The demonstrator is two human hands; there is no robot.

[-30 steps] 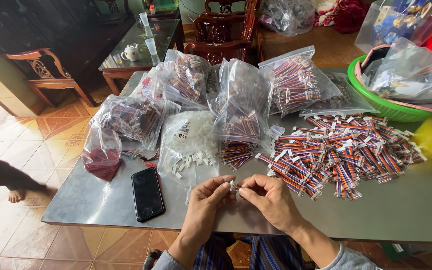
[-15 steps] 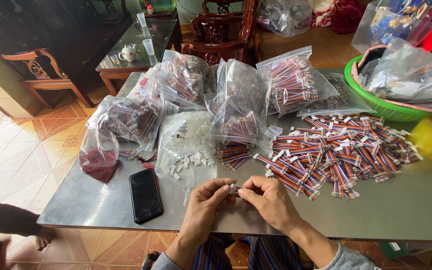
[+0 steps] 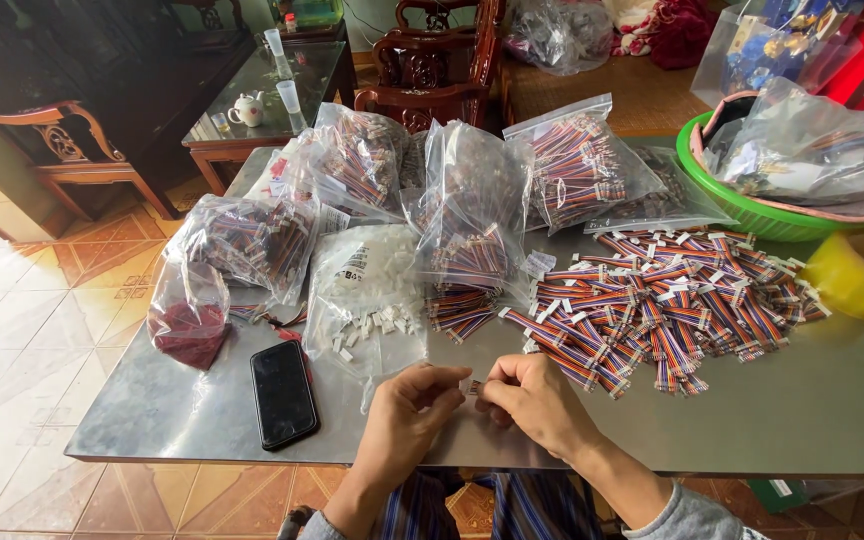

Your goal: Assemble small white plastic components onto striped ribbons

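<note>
Two hands pinch one tiny white plug at the near edge of the table.

The left hand (image 3: 414, 408) and the right hand (image 3: 532, 400) meet in the middle, fingertips almost touching. Both are closed narrow on a small white plug (image 3: 473, 386) held between them — it is too small to tell which way it lies, and neither hand is nearer to it than the other. The big pile of striped wires (image 3: 667, 305) lies past the right hand, up and to the right, so the right hand is the closer one to it. Most of those wires run sideways or slanted across the metal table (image 3: 802, 420). A clear bag of white plugs (image 3: 372, 300) sits just ahead of the left hand — a black phone (image 3: 283, 394) lies flat to its left.
</note>
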